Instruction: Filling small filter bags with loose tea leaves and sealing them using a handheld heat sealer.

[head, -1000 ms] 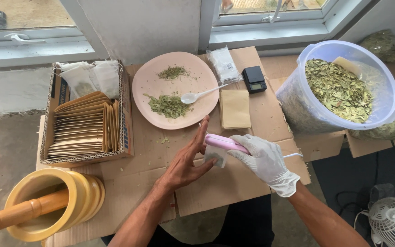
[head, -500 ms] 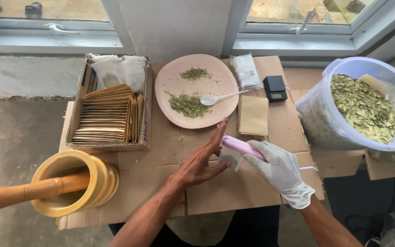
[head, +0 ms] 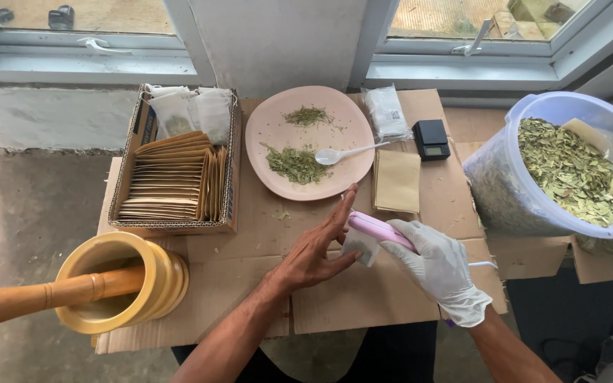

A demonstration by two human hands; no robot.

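My right hand (head: 440,268) wears a white glove and grips a pink hand-held sealer (head: 376,230) clamped over a small clear pouch (head: 360,245). My bare left hand (head: 315,250) lies flat with fingers stretched, its fingertips touching the pouch and the sealer's tip. Both hands rest over brown cardboard sheets (head: 250,220) covering the work surface. Just beyond them sits a pink plate (head: 267,131) with two small heaps of dried green herb and a white spoon (head: 345,153).
A cardboard box (head: 230,174) of tan envelopes and filled pouches stands at the left. A yellow mortar (head: 118,280) with wooden pestle (head: 44,298) sits front left. Tan envelopes (head: 396,181), a small black scale (head: 431,138), a clear packet (head: 386,112) and a big tub of dried leaves (head: 569,167) lie right.
The view has shifted so the table sits further right and lower in frame. Both hands stay on the sealer and pouch, with hardly any movement between them.
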